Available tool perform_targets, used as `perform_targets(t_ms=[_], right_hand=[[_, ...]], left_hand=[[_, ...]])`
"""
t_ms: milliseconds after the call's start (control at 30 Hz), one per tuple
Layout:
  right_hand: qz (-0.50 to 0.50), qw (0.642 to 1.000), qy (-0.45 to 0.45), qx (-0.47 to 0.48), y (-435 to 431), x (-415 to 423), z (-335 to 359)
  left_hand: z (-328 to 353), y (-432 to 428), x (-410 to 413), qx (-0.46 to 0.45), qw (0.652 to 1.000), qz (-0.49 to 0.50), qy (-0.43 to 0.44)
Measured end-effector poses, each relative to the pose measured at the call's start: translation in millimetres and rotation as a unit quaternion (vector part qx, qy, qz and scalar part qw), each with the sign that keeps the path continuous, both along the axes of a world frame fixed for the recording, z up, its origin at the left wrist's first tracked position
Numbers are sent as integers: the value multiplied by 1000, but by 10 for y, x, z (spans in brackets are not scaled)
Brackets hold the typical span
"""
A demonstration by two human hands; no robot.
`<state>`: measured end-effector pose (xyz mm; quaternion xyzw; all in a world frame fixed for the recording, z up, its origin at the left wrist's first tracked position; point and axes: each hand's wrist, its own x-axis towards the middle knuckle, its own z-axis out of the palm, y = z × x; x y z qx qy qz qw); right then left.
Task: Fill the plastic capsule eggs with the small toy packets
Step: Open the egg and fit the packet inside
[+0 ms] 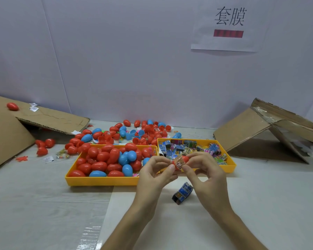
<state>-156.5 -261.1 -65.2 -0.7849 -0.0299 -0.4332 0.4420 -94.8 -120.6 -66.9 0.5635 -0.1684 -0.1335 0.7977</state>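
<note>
Both hands hold one red capsule egg [184,159] just in front of the yellow trays. A clear printed wrapper [178,162] lies partly around the egg. My left hand [154,173] pinches the wrapper's left end, and my right hand [204,170] grips the egg's right side. The left yellow tray [101,180] holds several red and blue eggs. The right yellow tray [231,164] is filled with small printed packets. One blue printed packet [182,193] lies on the table under my hands.
Loose red and blue eggs and egg halves [134,132] are heaped behind the trays. Cardboard sheets lean at the left [9,134] and right [249,130]. A few eggs [43,146] and paper slips lie at the left. A white wall with a sign stands behind.
</note>
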Motion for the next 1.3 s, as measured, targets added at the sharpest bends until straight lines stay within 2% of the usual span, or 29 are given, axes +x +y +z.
perform_targets(t_ms=[167,367,500,867,1133,1300], right_hand=[[2,1000,-5,-27,-16,2,-42],[-8,999,-7,-53,-17,3,-74],[-7,1000,1,-15,-8,7,-82],[27,999,16,9,-20,5,-68],[26,999,17,-10,-8,14,-83],[67,996,35,43,23,16,-88]], left_hand=[[-2,19,5,-10,1000,17,-16],[-17,24,30,26,997,67,-21],[7,27,21,23,997,71,-23],[-7,12,22,55,995,77,-25],[-15,-8,13,87,990,79,-79],[-17,-4,3,92,986,87,-105]])
